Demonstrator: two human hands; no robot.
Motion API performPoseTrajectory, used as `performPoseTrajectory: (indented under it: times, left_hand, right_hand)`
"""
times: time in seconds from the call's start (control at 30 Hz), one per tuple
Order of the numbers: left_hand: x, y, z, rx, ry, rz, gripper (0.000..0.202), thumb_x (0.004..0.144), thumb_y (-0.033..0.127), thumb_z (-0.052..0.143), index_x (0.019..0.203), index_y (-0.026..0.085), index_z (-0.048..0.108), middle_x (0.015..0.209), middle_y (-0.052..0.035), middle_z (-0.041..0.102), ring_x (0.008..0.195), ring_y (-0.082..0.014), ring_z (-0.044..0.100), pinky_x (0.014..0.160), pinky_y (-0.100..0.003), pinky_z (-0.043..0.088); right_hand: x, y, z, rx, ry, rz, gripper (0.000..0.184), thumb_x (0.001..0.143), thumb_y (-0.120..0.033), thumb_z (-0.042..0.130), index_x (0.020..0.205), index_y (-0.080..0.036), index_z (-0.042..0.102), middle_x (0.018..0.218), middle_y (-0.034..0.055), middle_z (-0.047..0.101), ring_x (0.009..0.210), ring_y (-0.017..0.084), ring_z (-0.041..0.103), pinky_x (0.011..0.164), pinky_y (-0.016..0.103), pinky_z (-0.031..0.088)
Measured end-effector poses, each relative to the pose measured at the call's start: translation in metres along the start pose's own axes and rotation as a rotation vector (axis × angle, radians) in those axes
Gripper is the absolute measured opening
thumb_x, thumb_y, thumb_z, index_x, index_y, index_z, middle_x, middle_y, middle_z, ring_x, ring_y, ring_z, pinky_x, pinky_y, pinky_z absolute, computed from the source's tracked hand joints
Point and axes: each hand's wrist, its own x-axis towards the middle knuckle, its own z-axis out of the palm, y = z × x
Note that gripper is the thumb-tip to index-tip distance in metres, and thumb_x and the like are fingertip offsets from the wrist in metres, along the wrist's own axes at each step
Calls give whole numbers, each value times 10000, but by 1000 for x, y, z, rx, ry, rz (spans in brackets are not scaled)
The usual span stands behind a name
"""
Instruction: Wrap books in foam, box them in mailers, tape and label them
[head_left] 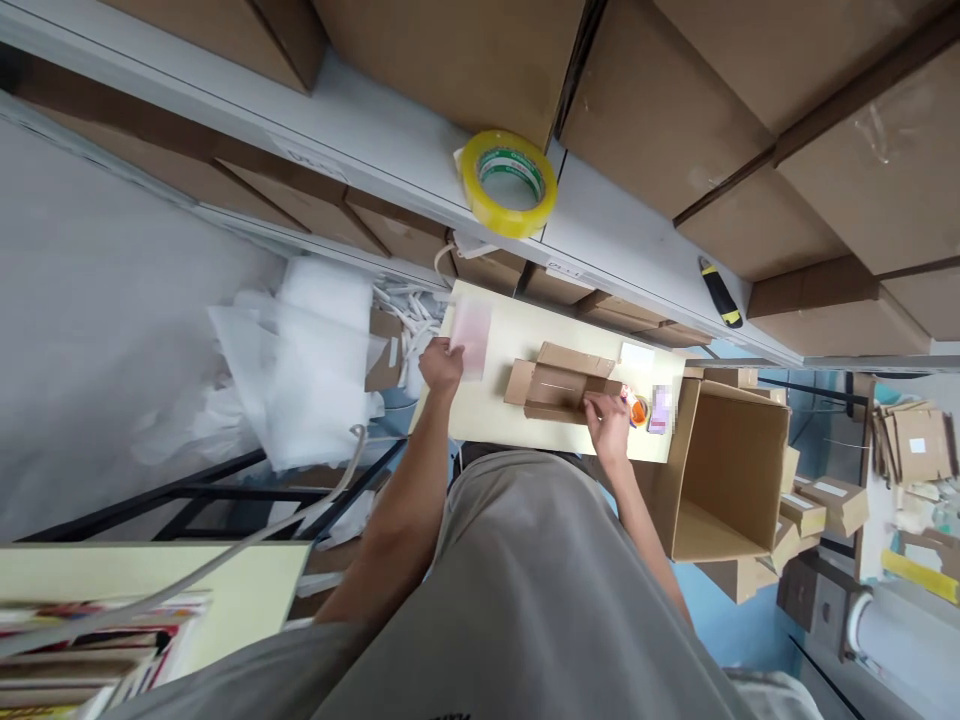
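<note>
My left hand is closed, thumb and fingers pinching the edge of a pale pink sheet at the left end of the cream table. The sheet is slightly blurred. In the middle of the table lies a small cardboard box, its top open and flaps folded outward. My right hand is at the box's right end, fingers curled over the edge there. Just beyond that hand sit a roll of orange-and-white tape and a blurred-out purple item.
A shelf above holds a yellow tape roll, a black-and-yellow utility knife and large cartons. An open carton stands right of the table. White foam wrap is piled at left, with a grey cable below.
</note>
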Motion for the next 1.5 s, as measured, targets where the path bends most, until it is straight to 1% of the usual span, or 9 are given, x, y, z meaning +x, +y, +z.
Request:
performPoseTrajectory:
  times: [0.23,0.4,0.6,0.87,1.0,1.07,1.2,1.3,1.5]
  left_hand:
    - [-58,11,-36,-501,119,218,351,963,380,787,1228,190,655,1189,-153,852,1138,-286,834,1072,-453,674]
    - [-133,44,-54,-763,-96,399,677,840,680,933,1240,197,676,1151,-140,874,1064,-291,851,957,-410,706]
    - [-203,78,-28,-795,-499,336,747,770,739,968,1212,195,712,1108,-140,885,992,-292,861,915,-394,702]
    - [-219,80,-1,-567,-713,345,689,779,736,963,1149,177,800,1125,-149,873,1030,-322,844,973,-465,701]
    - [-220,75,14,-369,-699,520,637,839,775,874,1049,175,835,1212,-162,828,1170,-360,810,1107,-520,667]
    - [-223,74,13,-241,-645,607,638,910,747,811,1190,174,837,1303,-174,792,1241,-368,784,1127,-519,658]
    - [-236,85,-5,-47,-365,805,928,943,565,865,1735,239,507,1752,-202,513,1584,-409,570,1271,-545,550]
    - [-246,99,-19,177,-332,1019,806,958,376,851,1708,309,566,1853,-140,403,1760,-480,285,1385,-689,356]
    - [-231,111,-12,478,-466,1080,559,935,68,540,1351,262,858,1238,-112,846,1328,-381,744,1381,-635,373]
  right_hand:
    - [26,-37,3,319,-54,-133,270,1128,-312,631,1259,-215,846,1287,127,875,1206,289,795,1129,441,582]
    - [37,-57,0,871,-75,-119,580,1034,-585,780,1498,-242,720,1408,112,842,1236,279,816,1128,443,653]
    - [30,-44,-14,1014,-109,-223,648,1042,-713,683,1426,-193,725,1377,131,827,1265,321,783,1148,496,645]
    - [2,10,-5,1101,-74,-47,612,958,-764,747,1175,-195,805,1181,117,866,1104,299,802,1004,443,676]
    - [-7,30,2,1031,-32,5,552,963,-739,730,1022,-194,796,995,96,852,939,292,782,874,418,674]
    - [-9,37,0,966,-28,-14,482,1005,-660,697,1052,-191,799,990,89,854,924,296,781,855,410,669]
    - [-12,37,-17,636,-137,-101,370,1086,-311,575,1398,-224,755,1267,89,869,1128,314,811,986,411,656]
    - [-14,23,-35,255,-289,-171,560,1038,-89,525,1562,-223,668,1488,127,795,1298,317,781,1077,400,625]
    - [-6,0,-50,-134,-361,-266,544,1092,-43,419,1559,-184,658,1450,183,790,1285,312,780,1068,390,606]
